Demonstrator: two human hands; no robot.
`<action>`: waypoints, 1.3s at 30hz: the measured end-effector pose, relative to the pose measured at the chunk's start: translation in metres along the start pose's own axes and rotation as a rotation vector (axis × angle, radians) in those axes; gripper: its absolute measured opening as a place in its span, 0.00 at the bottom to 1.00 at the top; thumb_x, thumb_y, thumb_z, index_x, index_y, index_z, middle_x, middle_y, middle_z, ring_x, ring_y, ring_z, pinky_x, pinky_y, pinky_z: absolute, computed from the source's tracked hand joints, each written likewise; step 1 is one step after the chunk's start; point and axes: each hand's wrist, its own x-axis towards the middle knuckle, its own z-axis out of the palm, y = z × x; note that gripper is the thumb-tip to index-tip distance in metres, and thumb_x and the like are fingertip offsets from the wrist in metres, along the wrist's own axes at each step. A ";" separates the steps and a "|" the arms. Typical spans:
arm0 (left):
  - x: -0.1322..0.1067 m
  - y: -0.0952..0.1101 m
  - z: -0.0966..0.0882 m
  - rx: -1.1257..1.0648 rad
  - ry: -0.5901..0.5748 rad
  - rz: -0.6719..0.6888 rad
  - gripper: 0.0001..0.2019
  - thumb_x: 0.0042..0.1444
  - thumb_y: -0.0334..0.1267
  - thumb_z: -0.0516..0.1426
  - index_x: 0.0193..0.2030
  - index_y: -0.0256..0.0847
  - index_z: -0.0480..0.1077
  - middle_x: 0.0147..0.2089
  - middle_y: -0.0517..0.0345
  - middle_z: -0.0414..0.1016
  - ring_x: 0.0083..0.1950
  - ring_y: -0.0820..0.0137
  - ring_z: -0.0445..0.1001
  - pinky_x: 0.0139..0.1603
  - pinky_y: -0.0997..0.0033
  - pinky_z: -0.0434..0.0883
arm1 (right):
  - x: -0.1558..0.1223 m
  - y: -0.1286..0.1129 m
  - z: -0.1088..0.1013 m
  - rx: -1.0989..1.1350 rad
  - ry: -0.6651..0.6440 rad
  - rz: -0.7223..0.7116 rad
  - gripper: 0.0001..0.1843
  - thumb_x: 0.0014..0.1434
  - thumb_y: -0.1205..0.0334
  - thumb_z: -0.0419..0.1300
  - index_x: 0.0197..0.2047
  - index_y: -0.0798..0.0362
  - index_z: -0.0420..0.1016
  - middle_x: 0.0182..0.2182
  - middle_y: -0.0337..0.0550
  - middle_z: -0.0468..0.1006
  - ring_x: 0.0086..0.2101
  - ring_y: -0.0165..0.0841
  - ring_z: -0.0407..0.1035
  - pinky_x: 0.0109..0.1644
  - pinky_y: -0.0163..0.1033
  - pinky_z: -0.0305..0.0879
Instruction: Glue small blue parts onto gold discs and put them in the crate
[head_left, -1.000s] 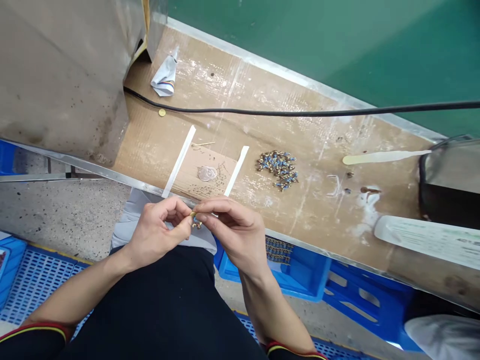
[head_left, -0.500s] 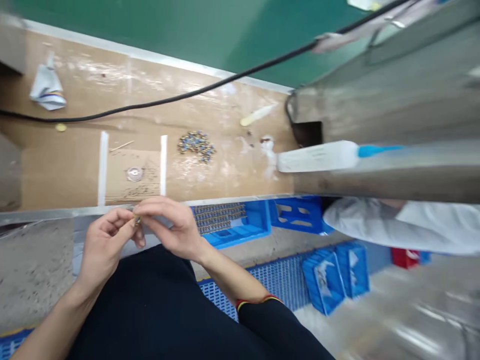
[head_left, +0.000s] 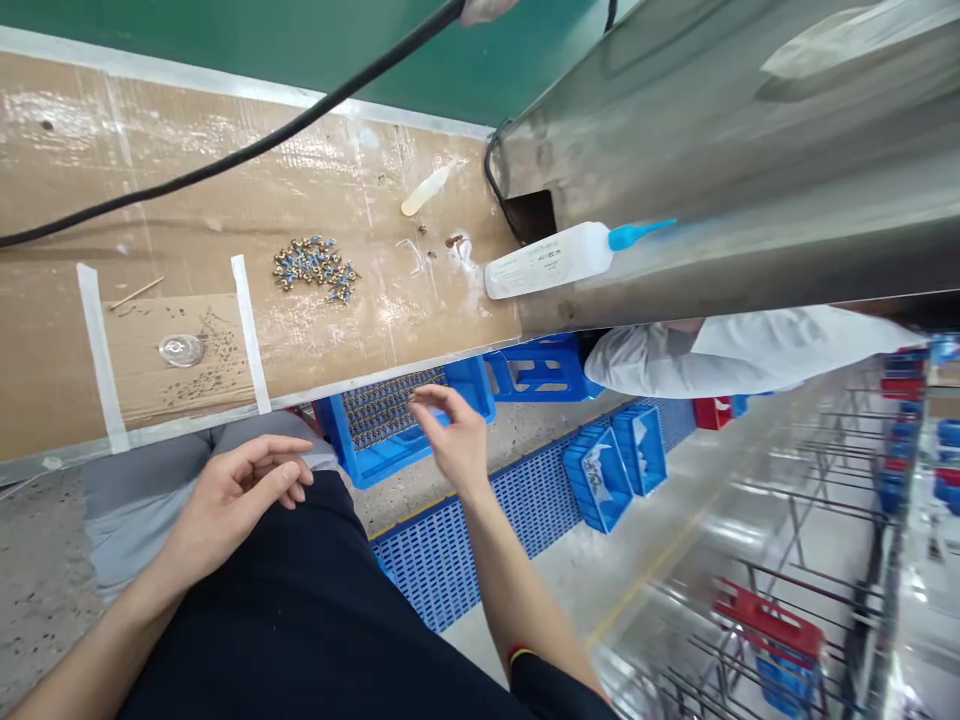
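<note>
My right hand (head_left: 459, 442) is over a blue crate (head_left: 390, 462) below the table edge. Its thumb and index finger are closed in a pinch; whatever sits between the tips is too small to make out. Rows of small metal parts (head_left: 382, 412) stand in that crate. My left hand (head_left: 238, 495) hovers above my lap, fingers loosely bent and thumb apart, with nothing visible in it. On the table lies a pile of small brass-and-blue parts (head_left: 313, 268). A small round clear dish (head_left: 181, 350) rests on a taped cardboard sheet (head_left: 142, 385), near a thin wooden stick (head_left: 137, 293).
A white bottle with a blue nozzle (head_left: 551, 262) lies by the metal housing (head_left: 720, 200). A black cable (head_left: 247, 152) crosses above the table. A flat pale stick (head_left: 426, 190) lies farther back. Blue bins (head_left: 596, 480) stand on the floor; a white-sleeved person (head_left: 675, 360) is at the right.
My hands have separated from a shared pinch on a small brass-coloured part. The right hand moved right, over the crate; the left stayed above my lap and loosened. The view swung right.
</note>
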 end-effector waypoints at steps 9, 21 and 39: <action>-0.007 -0.011 -0.012 0.070 0.018 -0.040 0.17 0.75 0.52 0.66 0.60 0.44 0.85 0.46 0.51 0.89 0.41 0.64 0.86 0.47 0.66 0.86 | 0.072 0.156 -0.006 -0.538 -0.260 0.388 0.15 0.74 0.49 0.71 0.51 0.53 0.84 0.50 0.45 0.87 0.51 0.40 0.83 0.62 0.53 0.82; -0.009 -0.016 -0.010 0.039 0.050 -0.047 0.17 0.74 0.52 0.66 0.58 0.44 0.86 0.45 0.50 0.89 0.41 0.65 0.85 0.46 0.69 0.85 | 0.090 0.184 0.022 -0.823 -0.440 0.516 0.23 0.77 0.47 0.69 0.66 0.51 0.78 0.61 0.50 0.82 0.56 0.43 0.80 0.62 0.56 0.82; -0.010 -0.020 -0.018 0.007 0.040 -0.055 0.18 0.75 0.52 0.65 0.59 0.41 0.84 0.44 0.49 0.89 0.41 0.65 0.85 0.47 0.68 0.82 | 0.072 0.042 -0.061 -0.414 -0.637 0.275 0.13 0.74 0.50 0.67 0.44 0.50 0.80 0.39 0.44 0.88 0.42 0.38 0.83 0.53 0.43 0.80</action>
